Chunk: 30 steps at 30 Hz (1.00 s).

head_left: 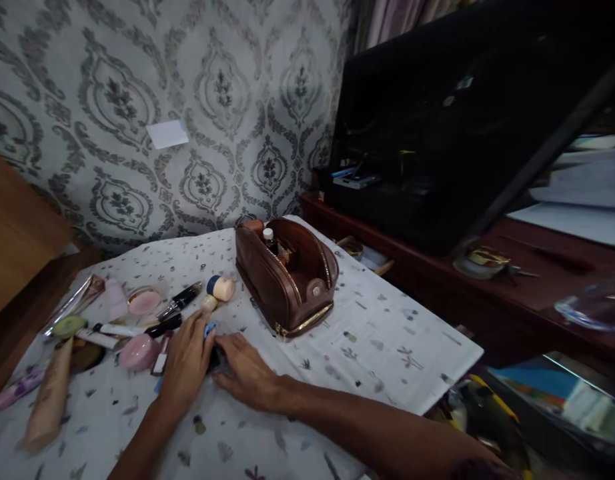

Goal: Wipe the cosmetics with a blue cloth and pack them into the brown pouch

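Note:
Both my hands are close together over the patterned cloth. My left hand (185, 357) has its fingers pressed together by a small blue item (209, 328), beside the loose cosmetics. Facing it, my right hand (247, 373) has bent fingers at a small dark object (216, 360); the hands mostly cover it, so its kind is hidden. Just beyond them stands a brown cosmetic bag (267, 280), unzipped, with a white-capped bottle (269, 240) inside. A jar with a dark blue lid (221, 288) lies in front of my left fingertips.
To the left lie a pink round case (139, 352), a beige tube (51, 400), a black pen-like item (180, 300) and several other cosmetics. A dark red cabinet (437, 280) carrying a large black screen (452, 127) borders the table (377, 360) on the right. Patterned wallpaper rises behind.

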### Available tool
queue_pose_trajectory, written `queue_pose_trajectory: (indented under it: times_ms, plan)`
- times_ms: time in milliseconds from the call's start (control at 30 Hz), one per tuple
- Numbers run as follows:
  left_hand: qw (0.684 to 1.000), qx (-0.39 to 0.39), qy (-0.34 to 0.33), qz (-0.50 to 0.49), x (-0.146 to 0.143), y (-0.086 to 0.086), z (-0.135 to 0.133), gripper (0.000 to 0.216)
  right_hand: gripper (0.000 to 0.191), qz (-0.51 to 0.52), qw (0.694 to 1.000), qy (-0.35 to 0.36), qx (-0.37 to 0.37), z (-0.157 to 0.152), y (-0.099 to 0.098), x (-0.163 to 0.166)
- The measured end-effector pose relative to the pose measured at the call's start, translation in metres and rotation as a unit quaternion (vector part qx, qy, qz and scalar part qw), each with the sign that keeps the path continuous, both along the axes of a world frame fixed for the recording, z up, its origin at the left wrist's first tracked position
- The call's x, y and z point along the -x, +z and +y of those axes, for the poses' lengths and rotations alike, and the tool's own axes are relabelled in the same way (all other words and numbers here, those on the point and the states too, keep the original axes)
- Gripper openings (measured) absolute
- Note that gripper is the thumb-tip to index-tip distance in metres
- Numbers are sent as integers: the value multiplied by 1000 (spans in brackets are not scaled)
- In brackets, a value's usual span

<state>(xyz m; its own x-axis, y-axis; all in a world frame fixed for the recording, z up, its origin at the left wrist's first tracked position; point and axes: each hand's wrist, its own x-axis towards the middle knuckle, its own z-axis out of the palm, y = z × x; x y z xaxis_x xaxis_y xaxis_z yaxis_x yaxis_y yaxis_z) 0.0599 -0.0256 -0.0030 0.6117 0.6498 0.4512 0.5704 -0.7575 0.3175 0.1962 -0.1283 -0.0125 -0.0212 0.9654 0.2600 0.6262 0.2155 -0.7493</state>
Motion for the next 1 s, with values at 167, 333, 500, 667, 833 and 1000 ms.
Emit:
queue_pose_trajectory:
  times_ms: [167,333,500,667,833,1000]
  plan:
    - [1000,12,2,20,4,-14,11,40,53,-26,1000,1,16,-1,4,0]
    - [999,4,14,33,8,-12,19,44,55,-73,997,13,12,-2,11,-3]
    - [996,-1,72,43,11,-10,28,48,68,-107,994,24,-26,-1,8,-4]
    - [994,31,94,37,16,-8,31,46,67,-156,985,31,-59,0,3,-3]
    - [990,80,117,16,14,3,24,36,47,-175,983,4,-45,-1,7,-3]
    - [990,82,112,13,11,6,20,33,41,-176,984,-15,-29,-3,11,-4]
